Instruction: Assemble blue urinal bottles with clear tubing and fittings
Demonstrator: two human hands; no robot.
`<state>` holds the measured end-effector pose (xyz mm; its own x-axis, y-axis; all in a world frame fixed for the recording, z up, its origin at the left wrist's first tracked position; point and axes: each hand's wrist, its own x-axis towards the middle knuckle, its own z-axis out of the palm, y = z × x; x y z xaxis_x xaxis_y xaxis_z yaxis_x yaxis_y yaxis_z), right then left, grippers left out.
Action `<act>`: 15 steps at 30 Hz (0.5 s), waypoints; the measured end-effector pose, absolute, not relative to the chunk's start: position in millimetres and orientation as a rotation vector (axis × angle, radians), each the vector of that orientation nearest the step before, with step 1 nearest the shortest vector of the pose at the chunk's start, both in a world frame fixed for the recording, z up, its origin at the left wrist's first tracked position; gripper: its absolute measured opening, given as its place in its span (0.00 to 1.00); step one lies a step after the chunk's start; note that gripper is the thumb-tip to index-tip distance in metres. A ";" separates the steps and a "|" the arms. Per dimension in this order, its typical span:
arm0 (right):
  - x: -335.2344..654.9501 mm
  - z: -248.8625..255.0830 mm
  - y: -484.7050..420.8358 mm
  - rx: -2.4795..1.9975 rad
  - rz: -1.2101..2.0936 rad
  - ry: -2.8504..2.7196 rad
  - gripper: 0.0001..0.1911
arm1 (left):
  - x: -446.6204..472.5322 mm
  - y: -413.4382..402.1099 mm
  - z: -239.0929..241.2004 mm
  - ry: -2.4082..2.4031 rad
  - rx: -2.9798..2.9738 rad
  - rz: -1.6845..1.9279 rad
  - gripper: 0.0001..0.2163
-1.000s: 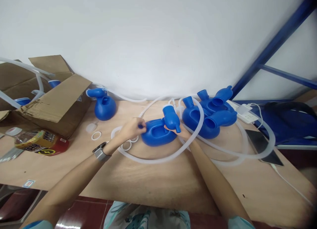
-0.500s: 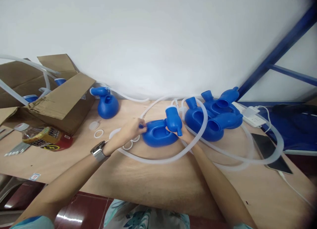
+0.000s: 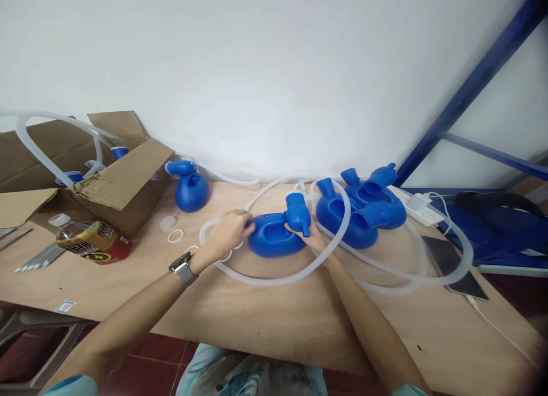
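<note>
A blue plastic urinal bottle point(image 3: 274, 249) lies on its side in front of me, a handle opening in its body. Its upturned neck carries a separate-looking blue spout piece point(image 3: 297, 212) with a white rim. My left hand point(image 3: 234, 231) is closed, fingers curled at the bottle's left end; what lies under the fingertips is hidden. My right hand point(image 3: 314, 237) grips the bottle's right end, below the spout piece. A clear hose point(image 3: 274, 281) loops around the bottle and passes over my right wrist. White rings point(image 3: 225, 255) lie partly hidden beside my left hand.
More blue urinal bottles point(image 3: 363, 236) stand at the right, near a phone point(image 3: 456, 267) and a power strip point(image 3: 422, 213). At the left are another blue bottle point(image 3: 192, 196), an open cardboard box point(image 3: 132, 196), a drink bottle point(image 3: 94, 242), metal rods point(image 3: 43, 256) and a loose ring point(image 3: 176, 235).
The view has turned slightly, shifting the scene's sides. My left fingers have closed in over the bottle's left end, hiding the small blue piece seen there before. My right hand keeps its hold.
</note>
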<state>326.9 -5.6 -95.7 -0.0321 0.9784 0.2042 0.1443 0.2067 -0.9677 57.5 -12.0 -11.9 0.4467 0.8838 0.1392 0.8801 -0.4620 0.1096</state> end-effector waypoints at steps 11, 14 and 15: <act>328.1 -104.9 -14.7 -1.242 0.906 -1.372 0.43 | 26.9 117.1 6.3 1.648 2.018 0.038 0.29; 328.6 -102.1 -17.4 -1.242 0.887 -1.389 0.39 | 41.2 149.7 -10.3 1.647 1.941 -0.120 0.34; 329.0 -101.8 -17.5 -1.239 0.879 -1.402 0.38 | 47.0 154.9 -17.9 1.630 1.935 -0.141 0.36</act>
